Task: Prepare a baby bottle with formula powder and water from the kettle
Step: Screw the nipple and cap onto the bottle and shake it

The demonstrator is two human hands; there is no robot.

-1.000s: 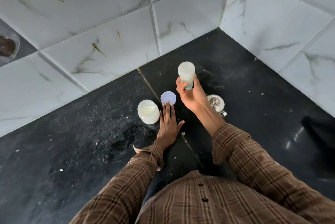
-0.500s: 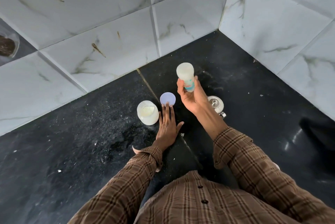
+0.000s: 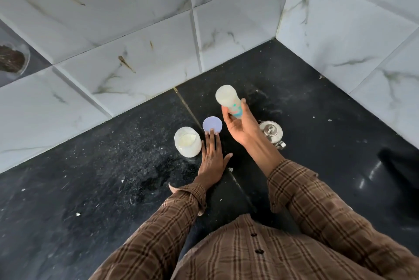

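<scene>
- Head view: the person's right hand is raised above the black stone counter, fingers and thumb wrapped around the lower part of the baby bottle.
- The bottle is off the counter and tilted, its whitish rounded end pointing up and away from the person; blue and reddish markings show on its side just above the gripping fingers.
- The left hand lies palm down on the counter, fingers stretched out and holding nothing. Its fingertips reach the near edge of a round pale lilac lid lying flat on the stone.
- Just left of that hand stands an open white container with pale powder inside; it is close beside the lid.
- A small steel kettle with a knobbed lid sits on the counter to the right, partly hidden behind the right wrist.
- White marble-look tiles form the walls meeting at the corner behind the items.
- Both arms wear brown plaid sleeves.
</scene>
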